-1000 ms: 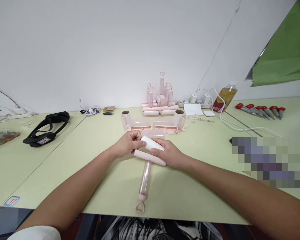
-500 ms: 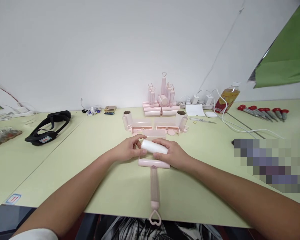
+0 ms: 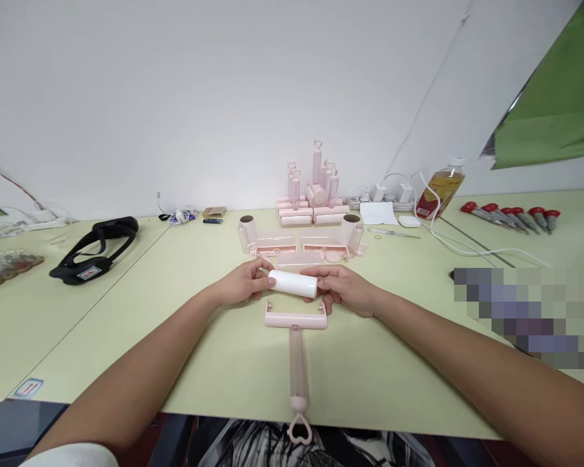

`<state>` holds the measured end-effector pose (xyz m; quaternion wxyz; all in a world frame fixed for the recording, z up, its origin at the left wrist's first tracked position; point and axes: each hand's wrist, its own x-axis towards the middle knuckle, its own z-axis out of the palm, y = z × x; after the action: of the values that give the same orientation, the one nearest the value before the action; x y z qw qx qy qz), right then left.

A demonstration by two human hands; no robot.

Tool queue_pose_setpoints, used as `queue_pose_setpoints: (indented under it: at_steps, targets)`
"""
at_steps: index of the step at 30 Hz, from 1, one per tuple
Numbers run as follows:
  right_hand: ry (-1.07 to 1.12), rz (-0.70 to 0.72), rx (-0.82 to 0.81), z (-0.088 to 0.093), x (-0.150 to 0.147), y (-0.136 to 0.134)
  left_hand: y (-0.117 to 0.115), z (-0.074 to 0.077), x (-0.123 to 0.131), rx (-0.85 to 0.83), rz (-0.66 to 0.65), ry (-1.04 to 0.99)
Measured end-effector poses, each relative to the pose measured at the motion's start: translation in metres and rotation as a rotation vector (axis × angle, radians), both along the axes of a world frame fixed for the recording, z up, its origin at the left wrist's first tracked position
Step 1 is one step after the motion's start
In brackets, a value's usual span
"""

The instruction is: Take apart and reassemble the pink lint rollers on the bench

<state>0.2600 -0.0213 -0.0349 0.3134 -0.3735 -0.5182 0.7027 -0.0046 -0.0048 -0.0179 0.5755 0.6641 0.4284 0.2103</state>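
A white lint roll [image 3: 292, 283] is held up above the table, lying crosswise and dipping slightly to the right. My left hand [image 3: 243, 283] grips its left end, thumb on the front. At the right end, the fingers of my right hand [image 3: 345, 288] close round the edge of the roll. Just below, on the table, lies a pink lint roller handle [image 3: 299, 366] with a clear grip, a heart-shaped loop toward me and a U-shaped frame [image 3: 296, 320] at its far end, which has no roll in it.
Behind my hands lie pink roller covers [image 3: 299, 261], frames [image 3: 326, 250] and two upright rolls [image 3: 352, 227]. Stacked pink rollers [image 3: 316, 194] stand by the wall. A drink bottle [image 3: 440, 188], cables and red-handled tools [image 3: 511, 217] are at right; a black headset [image 3: 95, 250] is at left.
The roll has shifted slightly left and turned more level. My left hand has closed on its left end, while my right hand has slid from its middle to its right end, uncovering the frame.
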Motion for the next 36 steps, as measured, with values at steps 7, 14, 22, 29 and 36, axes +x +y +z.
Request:
queue_pose_setpoints:
  at_steps: [7,14,22,29,36]
  targets:
    - [0.053,0.034,-0.008,-0.001,0.001,0.001,-0.002,0.0,0.005,-0.012,0.081,-0.073]
    - [0.069,0.038,0.022,-0.002,0.002,0.0,0.0,-0.005,0.007,0.011,0.134,-0.132]
    - [0.07,0.018,0.067,-0.002,-0.002,-0.002,0.003,-0.01,0.007,-0.001,0.118,-0.226]
    - [0.013,-0.134,0.003,0.001,-0.002,0.0,0.001,-0.012,0.009,0.019,0.114,-0.193]
    - [-0.257,-0.139,0.14,0.008,0.006,-0.002,-0.003,-0.004,0.007,0.034,0.077,-0.075]
